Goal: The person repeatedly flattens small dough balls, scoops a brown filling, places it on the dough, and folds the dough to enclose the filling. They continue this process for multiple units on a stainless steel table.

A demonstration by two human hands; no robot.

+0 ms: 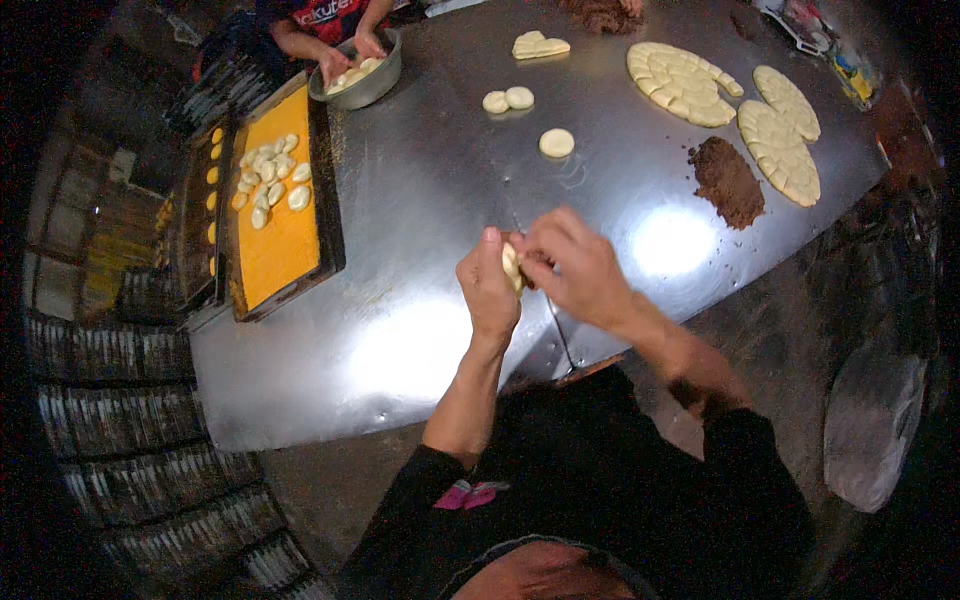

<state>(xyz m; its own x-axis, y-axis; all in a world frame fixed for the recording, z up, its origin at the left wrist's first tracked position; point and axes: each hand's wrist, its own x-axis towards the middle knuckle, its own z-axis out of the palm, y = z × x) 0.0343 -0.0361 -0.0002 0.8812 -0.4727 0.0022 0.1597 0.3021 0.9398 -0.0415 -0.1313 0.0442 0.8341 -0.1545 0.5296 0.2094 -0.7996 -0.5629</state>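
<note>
Above the near edge of the metal table, my left hand (pixel 487 281) holds a piece of pale dough (pixel 512 268), its thumb pointing up. My right hand (pixel 566 262) pinches at the same piece from the right, slightly blurred. Something dark shows between the right fingers and the dough; what it is I cannot tell. A flat dough round (pixel 556 142) lies beyond my hands, with two touching rounds (pixel 508 99) farther off. To the right is a pile of brown crumbly filling (pixel 727 182), beside flat slabs of scored dough (pixel 679 82) (pixel 780 154).
On the left, a dark-rimmed tray with a yellow surface (pixel 281 262) bears several pale dough balls (pixel 268 169). Behind it, a co-worker's hands (pixel 352 58) are in a metal bowl (pixel 367 88) of dough balls. More brown filling (pixel 604 13) lies at the far edge by another person's hand.
</note>
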